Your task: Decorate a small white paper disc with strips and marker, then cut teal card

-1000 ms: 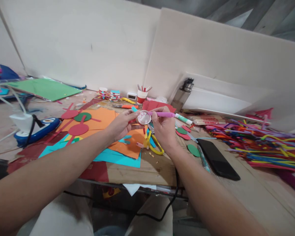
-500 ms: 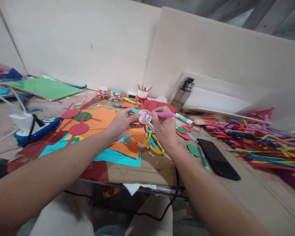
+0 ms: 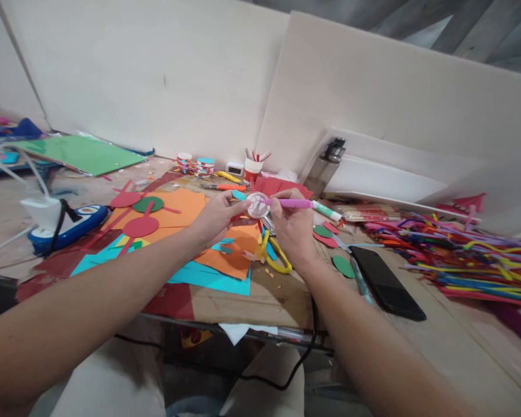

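Observation:
My left hand grips a small round white disc by its left side, with red and cyan paper strips sticking out around it. Pink lines are drawn across the disc's face. In my right hand is a pink marker, its tip at the disc's right part. Below the hands lie yellow-handled scissors and orange paper over cyan sheets. Red paper circles and a green one on strips lie to the left.
A black phone and many pipe cleaners lie to the right. Behind stand a cup of pens, a bottle and two small decorated cups. A blue power strip sits at the left; a black cable hangs in front.
The whole view has shifted very slightly. Both hands keep their hold, and the marker tip stays on the disc with little visible movement.

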The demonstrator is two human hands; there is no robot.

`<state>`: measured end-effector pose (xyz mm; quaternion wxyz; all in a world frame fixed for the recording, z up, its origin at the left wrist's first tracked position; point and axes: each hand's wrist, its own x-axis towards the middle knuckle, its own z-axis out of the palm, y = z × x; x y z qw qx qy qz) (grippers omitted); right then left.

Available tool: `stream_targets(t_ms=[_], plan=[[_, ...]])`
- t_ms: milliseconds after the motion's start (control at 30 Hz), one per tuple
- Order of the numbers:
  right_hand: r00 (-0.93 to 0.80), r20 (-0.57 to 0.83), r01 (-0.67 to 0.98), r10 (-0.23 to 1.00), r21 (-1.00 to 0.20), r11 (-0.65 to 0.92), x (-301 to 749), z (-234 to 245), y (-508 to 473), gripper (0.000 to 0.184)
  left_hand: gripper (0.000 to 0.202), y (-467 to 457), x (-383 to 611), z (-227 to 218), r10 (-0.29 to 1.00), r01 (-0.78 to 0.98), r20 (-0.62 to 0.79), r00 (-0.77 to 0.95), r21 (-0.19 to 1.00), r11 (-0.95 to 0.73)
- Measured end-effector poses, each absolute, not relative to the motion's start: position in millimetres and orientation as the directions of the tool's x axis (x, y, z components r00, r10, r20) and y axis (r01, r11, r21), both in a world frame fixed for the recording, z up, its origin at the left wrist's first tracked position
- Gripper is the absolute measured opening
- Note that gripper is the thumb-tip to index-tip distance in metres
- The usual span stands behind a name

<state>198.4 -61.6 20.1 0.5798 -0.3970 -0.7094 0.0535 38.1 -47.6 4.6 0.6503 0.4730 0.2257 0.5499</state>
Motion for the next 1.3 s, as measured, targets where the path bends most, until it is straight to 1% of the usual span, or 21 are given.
stream_targets(t_ms=[200, 567, 867, 1000, 1167, 1300], plan=[[-0.008, 0.775, 0.519, 0.632, -0.537, 0.665, 198.3, 21.6, -62.5, 0.010, 0.025, -48.7, 37.9, 6.5, 0.935, -0.505, 0.216, 0.282, 0.862, -0.047], [0.017, 0.768, 0.568, 0.640, -0.534, 0.627, 198.6, 23.1, -64.0, 0.010, 0.026, -49.2, 38.4, 7.4, 0.936, -0.511, 0.216, 0.277, 0.858, -0.047], [0.016, 0.793, 0.604, 0.609, -0.493, 0.626, 200.5, 23.1, -62.9, 0.010, 0.023, -47.8, 37.5, 4.9, 0.930, -0.508, 0.231, 0.287, 0.859, -0.056], [0.025, 0.799, 0.597, 0.601, -0.494, 0.632, 199.9, 23.7, -63.4, 0.011, 0.024, -47.9, 37.8, 5.4, 0.930, -0.516, 0.235, 0.284, 0.854, -0.058], [0.028, 0.787, 0.586, 0.617, -0.513, 0.628, 200.4, 22.8, -62.6, 0.010, 0.026, -50.0, 38.0, 8.5, 0.937, -0.513, 0.223, 0.269, 0.856, -0.057], [0.021, 0.774, 0.560, 0.633, -0.534, 0.634, 201.0, 23.0, -61.3, 0.010, 0.028, -50.5, 36.6, 9.2, 0.929, -0.508, 0.230, 0.290, 0.860, -0.055]])
